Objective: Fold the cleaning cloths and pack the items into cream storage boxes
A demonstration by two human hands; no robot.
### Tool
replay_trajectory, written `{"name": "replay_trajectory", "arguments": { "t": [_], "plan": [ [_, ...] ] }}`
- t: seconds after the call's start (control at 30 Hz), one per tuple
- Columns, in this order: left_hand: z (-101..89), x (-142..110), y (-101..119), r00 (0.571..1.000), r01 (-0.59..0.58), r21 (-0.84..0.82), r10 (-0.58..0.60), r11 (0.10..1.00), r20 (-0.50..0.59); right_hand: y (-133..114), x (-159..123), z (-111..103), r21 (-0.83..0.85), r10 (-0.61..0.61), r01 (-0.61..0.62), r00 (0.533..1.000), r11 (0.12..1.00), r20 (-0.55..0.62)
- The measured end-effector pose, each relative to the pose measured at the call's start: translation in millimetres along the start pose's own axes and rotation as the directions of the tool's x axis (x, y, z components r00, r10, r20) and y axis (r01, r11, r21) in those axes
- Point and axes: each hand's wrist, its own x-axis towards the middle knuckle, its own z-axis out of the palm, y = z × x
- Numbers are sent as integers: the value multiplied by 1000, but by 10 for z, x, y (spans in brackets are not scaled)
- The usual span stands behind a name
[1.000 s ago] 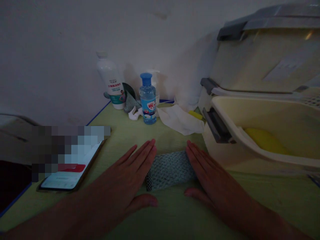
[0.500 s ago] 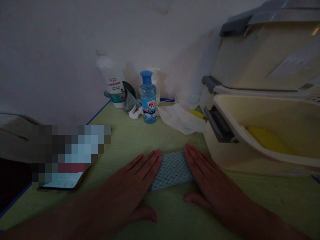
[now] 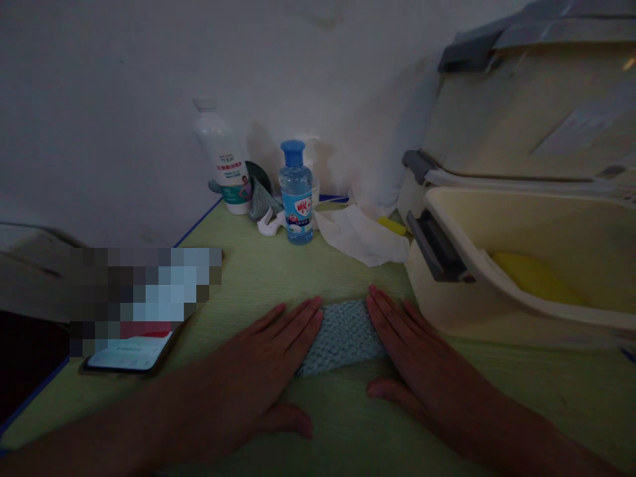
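A folded grey-blue cloth [image 3: 344, 336] with a bumpy, woven-looking surface lies flat on the pale green table [image 3: 238, 278]. My left hand [image 3: 271, 354] rests flat over its left end, fingers stretched out and thumb apart. Over the right end lies my right hand [image 3: 420, 361], also flat, with the thumb spread toward the middle. Both palms face down, and the cloth's two ends are hidden beneath the fingers.
Behind the cloth stand a blue bottle [image 3: 297, 199] and a white bottle [image 3: 226, 165], with crumpled white tissue [image 3: 365, 235] nearby. A phone [image 3: 124, 354], partly pixelated, lies at left. At right, an open cream bin [image 3: 447, 311] with grey handles holds something yellow [image 3: 536, 278].
The view has shifted very slightly. Both hands stay flat on the cloth in nearly the same place.
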Motion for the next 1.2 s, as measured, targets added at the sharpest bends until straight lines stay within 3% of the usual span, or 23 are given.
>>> {"name": "replay_trajectory", "arguments": {
  "t": [0.17, 0.33, 0.73, 1.2],
  "plan": [
    [-71, 85, 7, 992, 82, -59, -87, 995, -87, -13, 63, -54, 54, 78, -75, 996, 996, -46],
    [-94, 182, -14, 944, 219, -162, -251, 962, -214, -20, 110, -125, 142, 150, -129, 978, 981, -142],
    [-99, 238, -33, 944, 265, -286, -308, 921, -118, 25, 108, -2, 130, 172, -157, 978, 979, -118],
    [-50, 270, -75, 931, 293, -519, -362, 803, -36, 18, 124, -44, 297, 201, -170, 976, 940, -77]
  ]
}}
